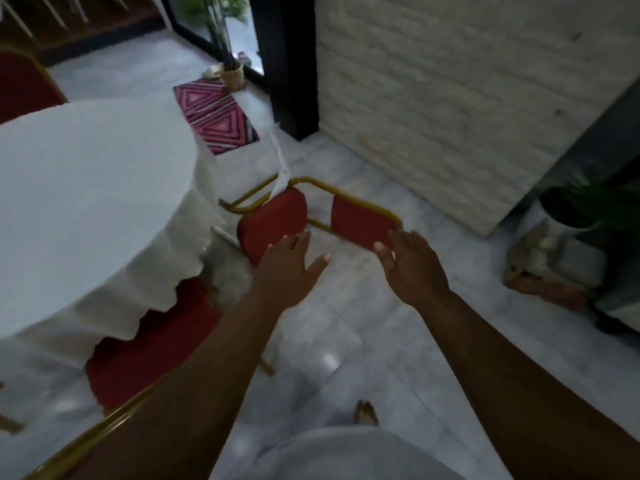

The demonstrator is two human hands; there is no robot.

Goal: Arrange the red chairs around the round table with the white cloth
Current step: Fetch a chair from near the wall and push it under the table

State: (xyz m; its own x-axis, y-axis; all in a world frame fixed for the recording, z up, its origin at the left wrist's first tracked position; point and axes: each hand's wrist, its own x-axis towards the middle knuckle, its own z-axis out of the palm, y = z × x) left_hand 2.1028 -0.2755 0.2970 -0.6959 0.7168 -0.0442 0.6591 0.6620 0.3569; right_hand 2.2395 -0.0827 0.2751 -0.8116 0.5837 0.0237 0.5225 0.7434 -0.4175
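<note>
Two red padded chairs with gold metal frames (152,358) (20,84) already sit at the round table under its white cloth (86,202), while a third (311,220) stands just beyond it, seemingly unplaced. Both the left hand (287,268) and the right hand (412,268) reach toward it, fingers spread, grasping nothing.

Floor: pale grey marbled tiles (363,313), glossy, one bright reflection spot. Right: white rough-textured brick-pattern wall (450,91), ending at a black square pillar (287,64). Beyond the pillar, a glazed opening admits daylight. Pink-and-black geometric woven mat (216,114) lies on the floor near a tall green plant in a woven basket pot (232,76). Dark-leaved plant (595,206) at far right, pot possibly white; blurred. Overall light dim.
</note>
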